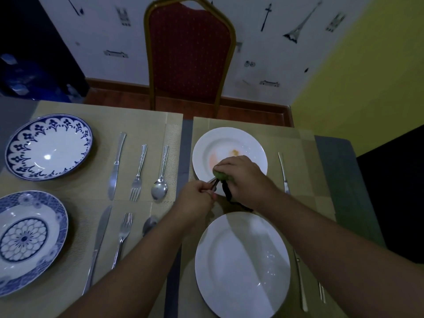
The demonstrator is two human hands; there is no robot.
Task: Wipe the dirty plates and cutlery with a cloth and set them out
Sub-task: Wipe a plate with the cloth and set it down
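My left hand (199,195) grips the handle of a metal piece of cutlery (213,181) whose far end disappears into a green and dark cloth (222,176). My right hand (242,177) holds that cloth bunched around the cutlery, over the near edge of a white plate (229,143) that carries orange and pink smears. A second, clean-looking white plate (242,265) lies closer to me. What kind of cutlery it is stays hidden by the cloth.
Two blue-patterned plates (49,146) (28,242) sit at the left, each with a knife (115,166), fork (138,173) and spoon (160,177) beside it. More cutlery (284,173) lies right of the white plates. A red chair (190,53) stands behind the table.
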